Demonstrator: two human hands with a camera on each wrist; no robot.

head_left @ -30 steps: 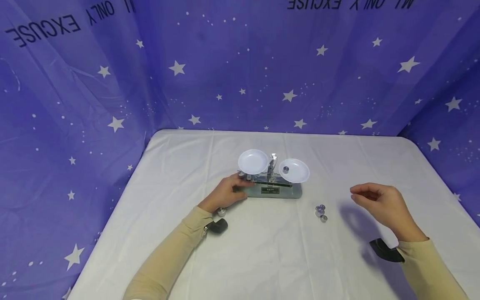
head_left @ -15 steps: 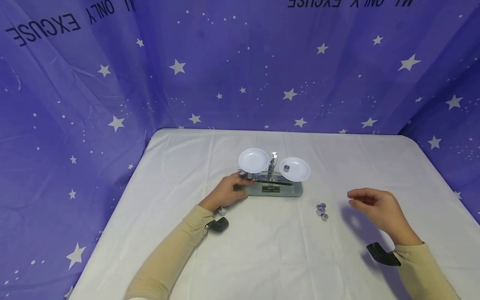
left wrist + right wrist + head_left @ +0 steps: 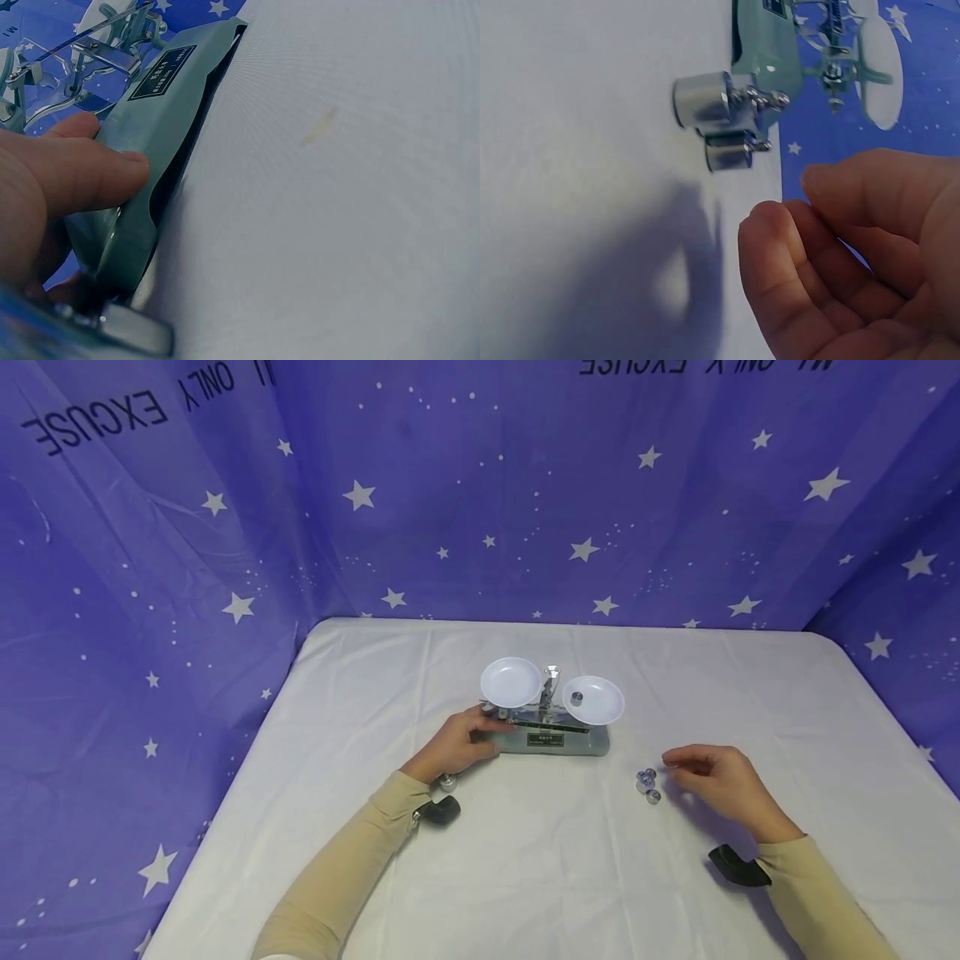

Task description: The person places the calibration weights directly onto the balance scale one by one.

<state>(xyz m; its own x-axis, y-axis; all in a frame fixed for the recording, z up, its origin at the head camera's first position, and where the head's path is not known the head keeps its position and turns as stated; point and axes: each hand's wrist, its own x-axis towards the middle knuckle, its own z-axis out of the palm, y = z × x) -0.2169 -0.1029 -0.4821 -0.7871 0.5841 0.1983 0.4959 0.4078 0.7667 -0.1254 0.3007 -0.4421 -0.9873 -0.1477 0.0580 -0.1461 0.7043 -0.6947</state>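
Note:
A balance scale with a grey-green base [image 3: 555, 744] stands on the table. My left hand [image 3: 453, 747] grips the left end of the base; in the left wrist view the thumb [image 3: 112, 180] lies along its front. The scale's left white pan [image 3: 512, 682] sits higher than the right pan [image 3: 603, 703], which bears a small metal weight [image 3: 577, 697]. Several metal weights [image 3: 647, 781] cluster right of the base. My right hand [image 3: 722, 783] hovers just right of them, fingers loosely bent, holding nothing. Knobbed weights [image 3: 702, 101] show beyond its fingertips in the right wrist view.
Another metal weight [image 3: 447, 782] stands beside my left wrist, partly hidden by it. A white cloth [image 3: 540, 877] covers the table. Purple curtains with stars [image 3: 465, 493] hang behind and at both sides. Both wrists carry black camera mounts [image 3: 738, 866].
My right hand has moved left and slightly down, closer to the cluster of weights. The left hand keeps its grip on the scale's base. The view has shifted slightly.

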